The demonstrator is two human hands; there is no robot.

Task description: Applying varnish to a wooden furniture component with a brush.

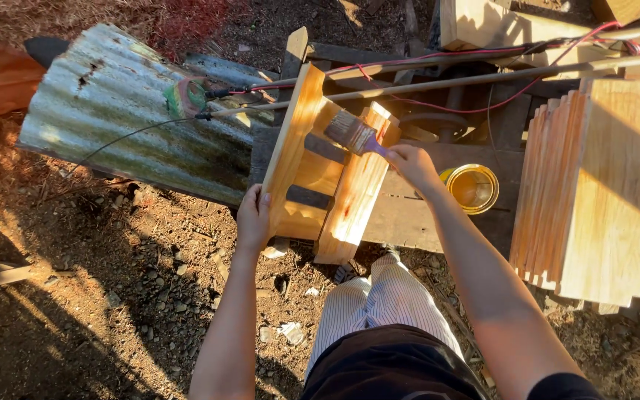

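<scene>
Frame (327, 178) between hands — brush (351, 133) above

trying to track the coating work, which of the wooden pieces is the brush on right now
The small slatted wooden frame steadied by the left hand; the right hand holds the brush on it. The stacked boards sit untouched.

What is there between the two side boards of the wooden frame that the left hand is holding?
In the head view, the left hand steadies the wooden frame. Between its side boards run pale cross slats with dark gaps; the paintbrush in the right hand touches there.
</scene>
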